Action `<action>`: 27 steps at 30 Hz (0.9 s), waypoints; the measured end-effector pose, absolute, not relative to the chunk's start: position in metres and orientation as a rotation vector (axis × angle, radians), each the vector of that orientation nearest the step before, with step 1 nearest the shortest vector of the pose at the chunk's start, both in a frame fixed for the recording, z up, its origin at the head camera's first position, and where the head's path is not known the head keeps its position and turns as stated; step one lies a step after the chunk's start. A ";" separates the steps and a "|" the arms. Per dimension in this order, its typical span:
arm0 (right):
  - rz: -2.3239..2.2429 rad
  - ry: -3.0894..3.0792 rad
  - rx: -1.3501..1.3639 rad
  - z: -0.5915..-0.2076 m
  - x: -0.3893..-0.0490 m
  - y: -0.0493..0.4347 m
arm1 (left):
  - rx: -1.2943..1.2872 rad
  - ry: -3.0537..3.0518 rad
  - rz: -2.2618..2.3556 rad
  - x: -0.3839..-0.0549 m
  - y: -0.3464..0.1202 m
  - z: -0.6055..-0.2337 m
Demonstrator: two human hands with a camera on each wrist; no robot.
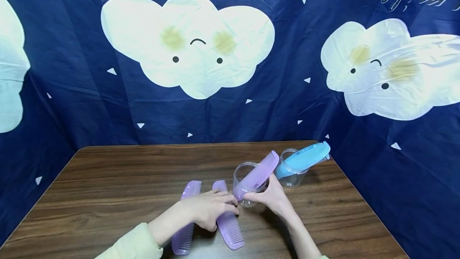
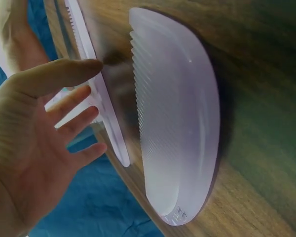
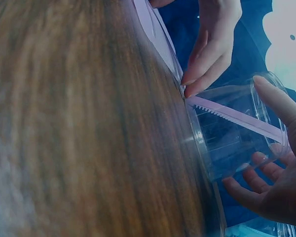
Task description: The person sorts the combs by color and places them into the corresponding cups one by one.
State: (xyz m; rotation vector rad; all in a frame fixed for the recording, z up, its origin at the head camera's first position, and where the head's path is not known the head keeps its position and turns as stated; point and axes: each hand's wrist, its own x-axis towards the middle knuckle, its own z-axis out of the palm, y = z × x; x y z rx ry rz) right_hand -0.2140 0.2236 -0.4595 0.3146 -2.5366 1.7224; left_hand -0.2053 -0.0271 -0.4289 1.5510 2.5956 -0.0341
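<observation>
Left hand point(image 1: 212, 210), fingers spread, hides part of a purple plastic comb point(image 1: 231, 233) on the brown wood-grain table point(image 1: 118, 183), which stretches left; right hand point(image 1: 274, 199) curls fingers round a clear cylindrical jar point(image 3: 224, 145).

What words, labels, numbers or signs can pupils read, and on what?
"Smile", apparently: upside down on the blue backdrop, upper right, cut off.
Top-centre backdrop lettering: cut off, not fully readable.
Print on blue comb: too small to read.
Print on purple comb in the jar: too small.
Print on left-wrist view's large comb: blurred.
</observation>
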 end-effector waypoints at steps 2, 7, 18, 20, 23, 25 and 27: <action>1.731 -2.538 0.301 -0.459 -0.214 0.223 | 1.576 2.593 -0.049 -0.205 -0.027 -0.430; 1.757 -2.537 0.258 -0.459 -0.213 0.223 | 1.643 2.607 -0.090 -0.208 -0.027 -0.432; 1.775 -2.532 0.286 -0.460 -0.214 0.223 | 1.687 2.650 -0.239 -0.210 -0.026 -0.428; 1.770 -2.536 0.285 -0.459 -0.214 0.223 | 1.681 2.656 -0.284 -0.209 -0.025 -0.427; 1.764 -2.542 0.285 -0.460 -0.214 0.224 | 1.672 2.662 -0.341 -0.209 -0.025 -0.426; 1.759 -2.548 0.284 -0.460 -0.214 0.224 | 1.677 2.663 -0.363 -0.210 -0.025 -0.426; 1.764 -2.549 0.277 -0.460 -0.214 0.224 | 1.685 2.664 -0.374 -0.210 -0.025 -0.426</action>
